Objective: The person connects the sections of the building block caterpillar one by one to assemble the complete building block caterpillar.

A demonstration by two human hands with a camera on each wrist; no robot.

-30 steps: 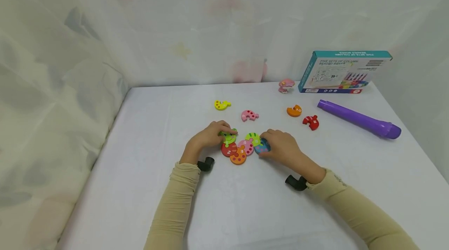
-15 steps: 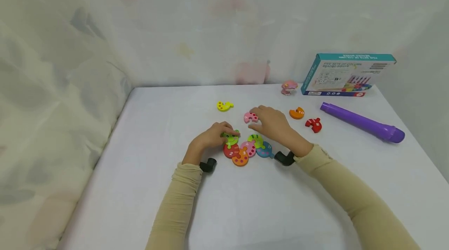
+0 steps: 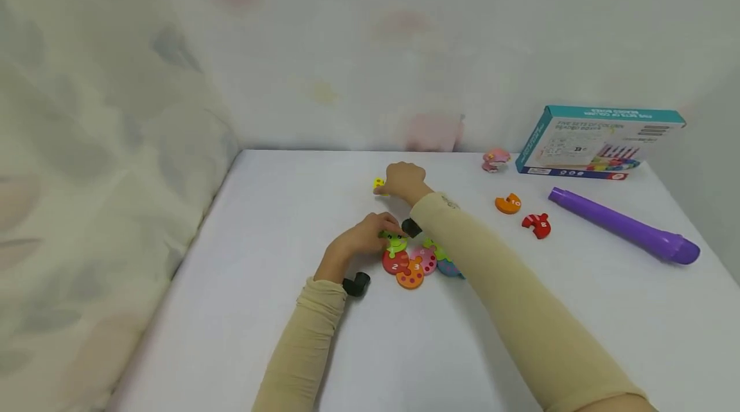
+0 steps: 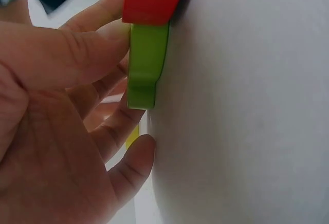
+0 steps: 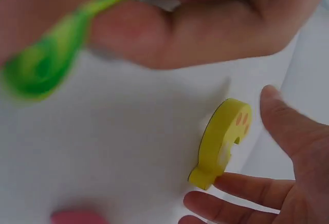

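Note:
My left hand point(image 3: 365, 235) pinches the green smiling head point(image 3: 396, 243) of a caterpillar puzzle; in the left wrist view, thumb and fingers lie on this green piece point(image 4: 148, 70), under the red one point(image 4: 153, 0). Joined on from the head run a red piece 2 point(image 3: 395, 264), an orange 3 point(image 3: 410, 277), a pink spotted one point(image 3: 428, 260), a light green one and a blue one point(image 3: 448, 267), partly behind the right sleeve. My right hand point(image 3: 406, 180) is at a yellow curved puzzle piece point(image 5: 213, 142) lying farther back, fingertips against its end and thumb apart from it.
Loose orange point(image 3: 508, 204) and red point(image 3: 537, 225) puzzle pieces lie to the right, near a purple microphone-shaped tube point(image 3: 624, 225). A pink figurine point(image 3: 495, 159) and a printed box point(image 3: 601, 142) stand at the back right. A pink piece point(image 5: 77, 217) shows low in the right wrist view.
My right hand has left the blue piece, passed over the loose pink piece and reached back and left to the yellow one. My left hand keeps its hold on the green head.

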